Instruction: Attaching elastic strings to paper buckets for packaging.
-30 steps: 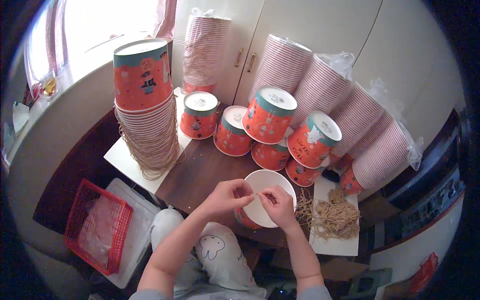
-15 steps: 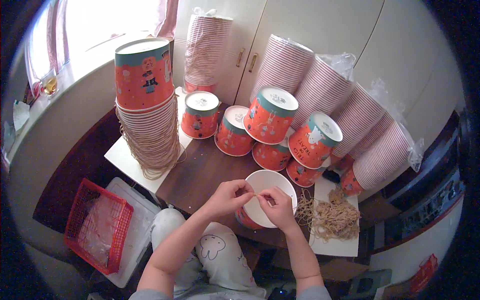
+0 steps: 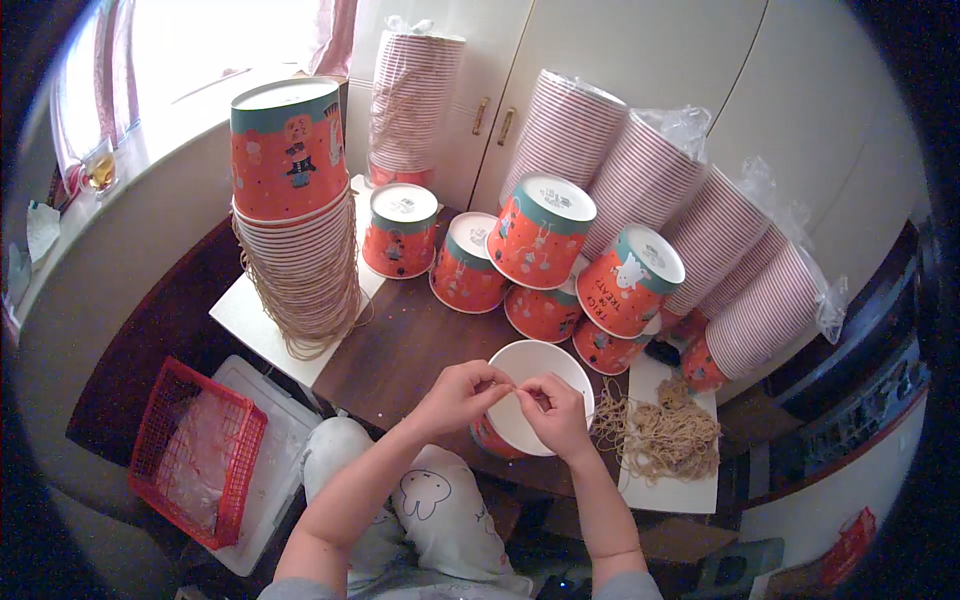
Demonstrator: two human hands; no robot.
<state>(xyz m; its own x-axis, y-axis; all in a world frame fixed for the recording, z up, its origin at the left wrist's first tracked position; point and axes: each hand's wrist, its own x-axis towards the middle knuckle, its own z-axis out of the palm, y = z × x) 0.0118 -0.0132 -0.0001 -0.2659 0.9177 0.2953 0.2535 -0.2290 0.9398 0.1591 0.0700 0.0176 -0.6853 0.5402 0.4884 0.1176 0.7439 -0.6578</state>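
Observation:
Over the mouth of an upright paper bucket (image 3: 545, 365), white inside and orange outside, my two hands meet fingertip to fingertip. My left hand (image 3: 468, 393) pinches with thumb and forefinger. Opposite it, my right hand (image 3: 553, 412) pinches too, its other fingers curled in. A thin tan cord seems to run between the fingertips, mostly hidden by them. To the right of the bucket lies a tangled heap of tan cord (image 3: 675, 435), with loose loops reaching toward the bucket's rim.
Upturned orange buckets (image 3: 545, 240) stand behind, some piled on others. A tall bucket stack hung with cord loops (image 3: 295, 240) rises at the left. Plastic-wrapped bucket stacks (image 3: 570, 130) line the cupboard. A red basket (image 3: 150, 440) sits low on the left.
My fingertips have shifted very slightly while staying pinched together over the bucket. Everything else looks the same.

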